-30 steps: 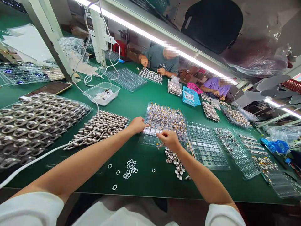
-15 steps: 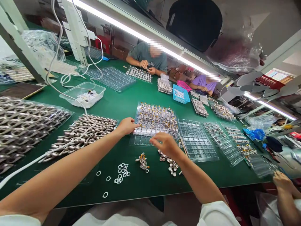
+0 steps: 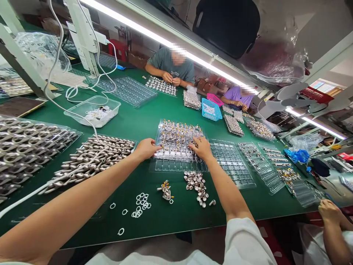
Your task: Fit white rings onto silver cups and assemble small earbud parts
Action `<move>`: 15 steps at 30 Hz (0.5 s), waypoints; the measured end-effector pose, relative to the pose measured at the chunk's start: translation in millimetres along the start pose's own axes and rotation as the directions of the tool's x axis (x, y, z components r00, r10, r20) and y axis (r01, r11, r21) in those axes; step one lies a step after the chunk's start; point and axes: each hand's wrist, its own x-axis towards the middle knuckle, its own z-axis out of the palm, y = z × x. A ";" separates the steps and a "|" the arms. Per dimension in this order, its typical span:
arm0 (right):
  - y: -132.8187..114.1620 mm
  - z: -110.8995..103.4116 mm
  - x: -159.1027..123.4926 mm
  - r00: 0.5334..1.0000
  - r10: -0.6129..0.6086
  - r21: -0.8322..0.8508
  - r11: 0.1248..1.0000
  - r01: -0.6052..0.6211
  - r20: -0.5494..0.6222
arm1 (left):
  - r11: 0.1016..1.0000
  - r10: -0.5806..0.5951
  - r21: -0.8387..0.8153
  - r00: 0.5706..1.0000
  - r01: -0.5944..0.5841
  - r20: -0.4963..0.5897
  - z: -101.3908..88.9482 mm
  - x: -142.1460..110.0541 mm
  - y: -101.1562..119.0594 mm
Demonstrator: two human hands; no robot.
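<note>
A clear plastic tray [image 3: 168,167] packed with small metal-and-gold parts lies on the green table [image 3: 138,121] in front of me. My left hand [image 3: 146,148] pinches the tray's left edge, fingers closed on it. My right hand [image 3: 202,148] rests on the parts at the tray's right side, fingers curled down among them. Whether it holds one is hidden. Near the tray's front lie a small loose cluster of parts [image 3: 166,190], a heap of silver caps [image 3: 196,185] and several white rings [image 3: 140,206].
Trays of silver metal pieces [image 3: 91,158] lie left, with a white cable [image 3: 55,103] across them. Empty and part-filled clear trays [image 3: 231,162] extend right. A clear tub [image 3: 92,110] sits behind. Two people work at the far side; another person's hand [image 3: 329,212] is at the right edge.
My right hand left a small cluster of parts on the table and moved up onto the right side of the tray. My left hand stayed on the tray's left edge.
</note>
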 end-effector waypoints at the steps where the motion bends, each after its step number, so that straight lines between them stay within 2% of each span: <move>1: 0.1 1.7 -1.2 1.000 -0.015 -0.001 1.000 0.015 -0.015 | 1.000 -0.002 -0.001 1.000 0.002 -0.002 0.2 0.2 -0.3; 9: 11.6 1.0 -6.6 0.988 -0.133 -0.004 0.991 0.133 -0.082 | 1.000 -0.003 -0.023 1.000 0.003 -0.017 3.4 2.1 -2.5; 15: 1.6 0.5 -9.2 0.980 -0.153 -0.069 0.987 0.145 -0.126 | 0.999 0.002 -0.046 1.000 -0.003 -0.015 4.9 3.4 -3.7</move>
